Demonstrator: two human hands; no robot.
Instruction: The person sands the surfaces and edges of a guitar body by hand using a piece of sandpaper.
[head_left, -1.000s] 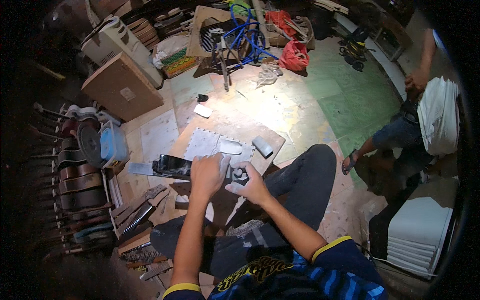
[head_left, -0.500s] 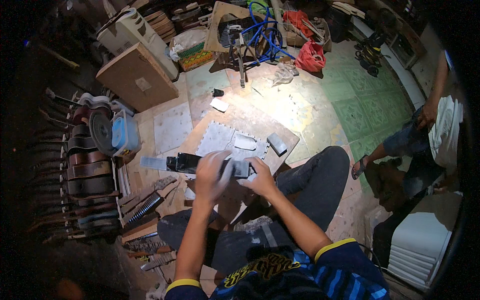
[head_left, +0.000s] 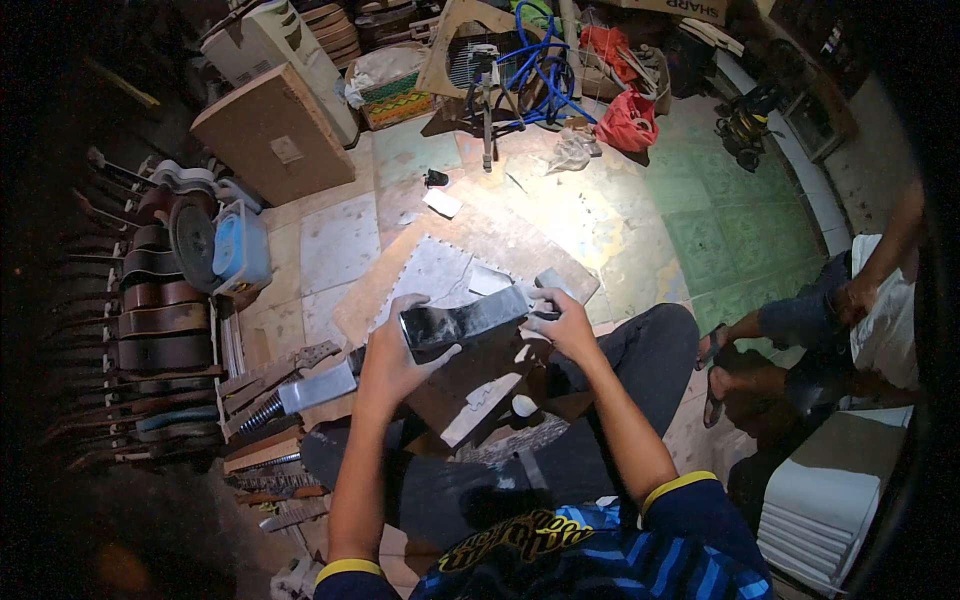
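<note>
My left hand [head_left: 395, 355] is closed round the left part of a long, glossy black piece [head_left: 465, 322] with a dusty grey face. My right hand [head_left: 560, 325] grips the right end with curled fingers. A pale flat strip [head_left: 320, 388] extends down-left beyond my left hand, apparently part of the same piece. Just beyond the piece, a white pad [head_left: 490, 282] lies on pale interlocking mats [head_left: 425, 265] over a board [head_left: 360, 315]. A grey block [head_left: 548, 278] sits beside the pad, partly behind my right hand. My legs are bent beneath the work.
Guitar bodies [head_left: 160, 320] are racked at left, beside a clear tub [head_left: 250, 260]. A cardboard panel [head_left: 260, 130], blue hose [head_left: 540, 70] and red bag [head_left: 625, 125] stand at the back. At right, another person's hand [head_left: 855, 300] and sandalled feet show above a white slatted object [head_left: 820, 490].
The held piece has tilted, its left end swinging down toward my lap and its right end rising. My left hand moved down-left. The other person's arm lowered and their feet shifted.
</note>
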